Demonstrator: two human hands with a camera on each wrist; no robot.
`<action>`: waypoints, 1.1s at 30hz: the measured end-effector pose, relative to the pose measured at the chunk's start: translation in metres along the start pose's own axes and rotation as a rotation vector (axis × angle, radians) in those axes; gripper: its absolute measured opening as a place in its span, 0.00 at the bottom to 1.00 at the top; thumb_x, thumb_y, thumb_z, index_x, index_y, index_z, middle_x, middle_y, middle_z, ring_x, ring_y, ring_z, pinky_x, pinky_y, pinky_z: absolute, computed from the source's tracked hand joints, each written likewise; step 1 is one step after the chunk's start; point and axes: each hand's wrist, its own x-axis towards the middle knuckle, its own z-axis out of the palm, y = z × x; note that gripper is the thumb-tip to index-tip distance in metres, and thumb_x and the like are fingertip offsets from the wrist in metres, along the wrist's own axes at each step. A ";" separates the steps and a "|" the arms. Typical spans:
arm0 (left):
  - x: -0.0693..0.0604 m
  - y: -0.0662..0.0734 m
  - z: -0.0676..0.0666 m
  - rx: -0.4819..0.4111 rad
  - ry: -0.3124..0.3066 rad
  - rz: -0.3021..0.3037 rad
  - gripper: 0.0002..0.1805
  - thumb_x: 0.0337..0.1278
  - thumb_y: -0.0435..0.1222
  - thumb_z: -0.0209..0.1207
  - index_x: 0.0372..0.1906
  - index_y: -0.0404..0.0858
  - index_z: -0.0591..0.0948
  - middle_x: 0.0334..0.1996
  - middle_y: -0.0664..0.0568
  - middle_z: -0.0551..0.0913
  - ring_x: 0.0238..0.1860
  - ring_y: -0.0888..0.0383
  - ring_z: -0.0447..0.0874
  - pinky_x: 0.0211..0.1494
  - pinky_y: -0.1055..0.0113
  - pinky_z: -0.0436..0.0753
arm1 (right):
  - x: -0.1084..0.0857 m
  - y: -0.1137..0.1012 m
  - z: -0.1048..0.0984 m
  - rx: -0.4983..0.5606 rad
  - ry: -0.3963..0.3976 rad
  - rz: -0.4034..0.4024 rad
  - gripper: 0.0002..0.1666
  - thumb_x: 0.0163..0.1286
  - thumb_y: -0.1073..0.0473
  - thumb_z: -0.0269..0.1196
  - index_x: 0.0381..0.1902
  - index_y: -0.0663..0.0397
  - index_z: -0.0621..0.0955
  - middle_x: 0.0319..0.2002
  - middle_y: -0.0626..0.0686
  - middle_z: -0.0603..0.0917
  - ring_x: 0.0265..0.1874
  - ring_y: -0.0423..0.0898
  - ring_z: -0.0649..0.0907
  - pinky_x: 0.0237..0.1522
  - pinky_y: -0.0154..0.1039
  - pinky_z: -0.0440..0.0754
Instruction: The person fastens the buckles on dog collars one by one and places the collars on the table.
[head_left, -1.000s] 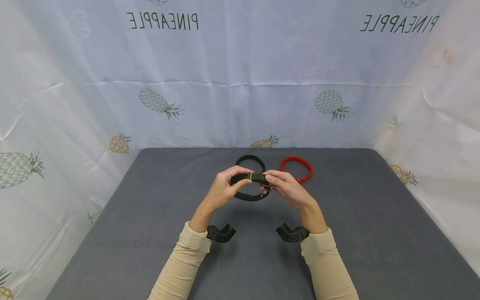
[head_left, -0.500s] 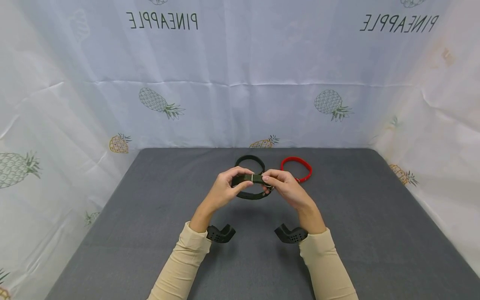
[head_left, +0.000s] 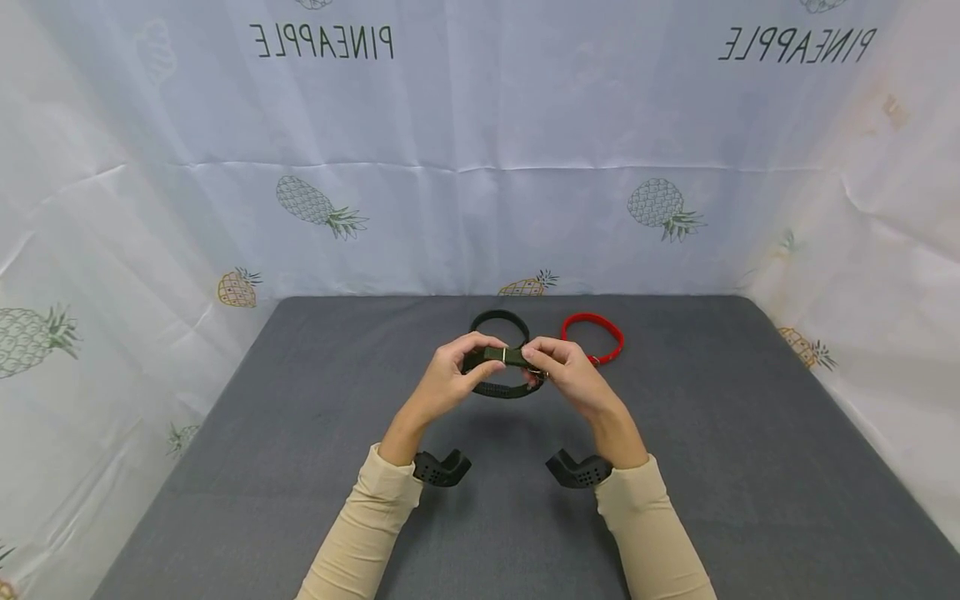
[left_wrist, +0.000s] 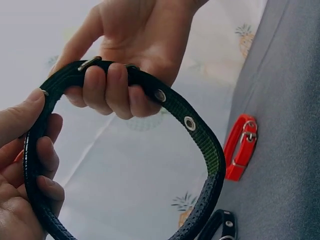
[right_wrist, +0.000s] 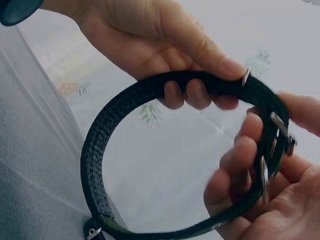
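A dark green and black buckled dog collar [head_left: 514, 357] is closed into a loop and held up above the table. My left hand [head_left: 446, 373] grips its left side, thumb beside the narrow metal keeper [right_wrist: 246, 76]. With its thumb on the front of the strap, my right hand [head_left: 572, 377] pinches the collar near the buckle [right_wrist: 281, 125]. In the left wrist view, the fingers of the right hand [left_wrist: 120, 92] curl round the band, and metal eyelets [left_wrist: 190, 123] show along its inner face. The strap's tip is hard to make out.
Behind the hands, a black collar [head_left: 498, 314] lies in a loop on the grey table [head_left: 337, 433]. A red collar [head_left: 615, 330] lies to its right. White curtains with pineapple prints [head_left: 303, 200] stand around the back and sides.
The right hand has shifted slightly left along the strap, and the collar has tilted a little. The left hand has kept its grip in nearly the same place.
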 end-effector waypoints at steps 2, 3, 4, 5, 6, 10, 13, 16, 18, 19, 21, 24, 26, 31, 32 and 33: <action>0.000 -0.001 -0.001 -0.023 0.015 0.001 0.13 0.59 0.29 0.61 0.49 0.31 0.80 0.41 0.39 0.83 0.37 0.69 0.78 0.40 0.72 0.82 | 0.000 0.001 -0.003 0.016 -0.009 0.009 0.13 0.77 0.52 0.50 0.35 0.45 0.80 0.28 0.41 0.80 0.32 0.39 0.78 0.43 0.33 0.77; 0.000 -0.002 -0.001 -0.033 0.024 0.002 0.13 0.60 0.29 0.61 0.49 0.31 0.80 0.41 0.38 0.82 0.36 0.70 0.78 0.40 0.72 0.82 | 0.000 0.002 -0.004 0.030 -0.013 0.012 0.14 0.77 0.50 0.49 0.37 0.46 0.80 0.30 0.42 0.81 0.33 0.39 0.79 0.46 0.33 0.77; 0.000 -0.002 -0.002 -0.041 0.032 0.003 0.13 0.60 0.29 0.61 0.49 0.30 0.80 0.41 0.38 0.82 0.37 0.70 0.77 0.41 0.73 0.82 | 0.000 0.003 -0.006 0.043 -0.015 0.018 0.15 0.78 0.49 0.49 0.38 0.46 0.80 0.31 0.42 0.82 0.35 0.39 0.80 0.48 0.32 0.77; 0.000 -0.002 -0.003 -0.048 0.041 0.003 0.13 0.60 0.29 0.61 0.49 0.30 0.80 0.41 0.38 0.82 0.37 0.70 0.77 0.41 0.73 0.81 | 0.000 0.005 -0.008 0.050 -0.020 0.021 0.16 0.78 0.48 0.48 0.40 0.47 0.81 0.32 0.42 0.82 0.36 0.38 0.81 0.50 0.31 0.76; 0.000 -0.002 -0.003 -0.059 0.050 0.001 0.13 0.60 0.29 0.60 0.49 0.30 0.80 0.41 0.37 0.81 0.37 0.70 0.77 0.42 0.74 0.81 | 0.001 0.006 -0.010 0.053 -0.025 0.029 0.17 0.78 0.47 0.48 0.41 0.48 0.81 0.32 0.42 0.83 0.37 0.38 0.82 0.51 0.30 0.76; 0.000 -0.003 -0.007 -0.076 0.082 -0.011 0.14 0.61 0.29 0.60 0.50 0.29 0.79 0.40 0.36 0.80 0.37 0.69 0.77 0.43 0.73 0.82 | 0.001 0.007 -0.014 0.052 -0.045 0.077 0.17 0.78 0.50 0.47 0.42 0.50 0.81 0.34 0.41 0.83 0.38 0.37 0.82 0.55 0.28 0.75; -0.001 -0.004 -0.010 -0.077 0.088 -0.021 0.14 0.61 0.29 0.59 0.51 0.29 0.79 0.40 0.36 0.80 0.36 0.62 0.78 0.43 0.69 0.83 | 0.002 0.008 -0.015 0.059 -0.048 0.093 0.15 0.78 0.53 0.48 0.39 0.49 0.81 0.33 0.42 0.82 0.38 0.38 0.81 0.55 0.30 0.74; -0.001 -0.005 -0.012 -0.078 0.081 -0.026 0.14 0.61 0.29 0.60 0.51 0.29 0.79 0.40 0.36 0.80 0.36 0.53 0.79 0.43 0.68 0.83 | 0.002 0.010 -0.017 0.075 -0.037 0.081 0.14 0.77 0.55 0.50 0.36 0.47 0.82 0.32 0.42 0.82 0.37 0.39 0.81 0.55 0.31 0.75; -0.001 -0.006 -0.013 -0.074 0.078 -0.030 0.14 0.61 0.29 0.60 0.51 0.30 0.79 0.40 0.36 0.80 0.36 0.55 0.79 0.42 0.71 0.82 | 0.001 0.011 -0.019 0.082 -0.043 0.058 0.13 0.76 0.58 0.50 0.36 0.46 0.82 0.33 0.42 0.82 0.37 0.39 0.80 0.53 0.30 0.76; -0.001 -0.007 -0.014 -0.075 0.078 -0.032 0.14 0.61 0.28 0.60 0.51 0.30 0.79 0.40 0.36 0.80 0.36 0.56 0.79 0.42 0.72 0.82 | 0.001 0.011 -0.020 0.080 -0.051 0.043 0.13 0.76 0.59 0.50 0.37 0.45 0.82 0.33 0.42 0.82 0.37 0.38 0.80 0.53 0.29 0.76; -0.001 -0.008 -0.014 -0.072 0.076 -0.037 0.14 0.61 0.28 0.60 0.51 0.29 0.79 0.40 0.36 0.80 0.36 0.62 0.79 0.42 0.72 0.82 | 0.000 0.012 -0.022 0.075 -0.070 0.017 0.13 0.76 0.61 0.50 0.39 0.45 0.82 0.35 0.42 0.83 0.38 0.38 0.80 0.53 0.27 0.76; -0.001 -0.009 -0.015 -0.073 0.071 -0.046 0.14 0.61 0.29 0.59 0.51 0.30 0.79 0.40 0.37 0.80 0.36 0.67 0.78 0.42 0.72 0.82 | -0.001 0.012 -0.024 0.070 -0.100 -0.014 0.13 0.75 0.62 0.51 0.42 0.43 0.82 0.36 0.42 0.83 0.40 0.37 0.80 0.55 0.25 0.76; -0.001 -0.009 -0.015 -0.074 0.068 -0.048 0.14 0.61 0.29 0.60 0.51 0.31 0.79 0.39 0.37 0.80 0.36 0.63 0.79 0.42 0.72 0.81 | -0.002 0.013 -0.025 0.062 -0.107 -0.030 0.12 0.75 0.61 0.52 0.43 0.42 0.82 0.37 0.42 0.84 0.41 0.37 0.80 0.56 0.26 0.75; -0.001 -0.011 -0.014 -0.067 0.072 -0.040 0.14 0.61 0.29 0.60 0.51 0.31 0.79 0.41 0.37 0.81 0.37 0.59 0.79 0.44 0.71 0.80 | -0.001 0.014 -0.023 0.034 -0.078 -0.039 0.10 0.75 0.59 0.53 0.45 0.49 0.81 0.36 0.42 0.84 0.44 0.39 0.79 0.56 0.27 0.74; -0.001 -0.011 -0.014 -0.066 0.074 -0.038 0.14 0.61 0.29 0.60 0.51 0.31 0.79 0.42 0.37 0.81 0.37 0.62 0.78 0.45 0.70 0.80 | 0.000 0.014 -0.023 0.028 -0.069 -0.035 0.10 0.75 0.59 0.53 0.46 0.51 0.81 0.36 0.42 0.84 0.45 0.40 0.79 0.56 0.27 0.74; -0.001 -0.011 -0.014 -0.065 0.076 -0.035 0.14 0.62 0.30 0.60 0.52 0.31 0.79 0.43 0.37 0.81 0.38 0.64 0.78 0.46 0.69 0.81 | 0.000 0.015 -0.023 0.019 -0.061 -0.033 0.11 0.75 0.59 0.53 0.46 0.54 0.81 0.35 0.42 0.84 0.46 0.40 0.78 0.56 0.27 0.74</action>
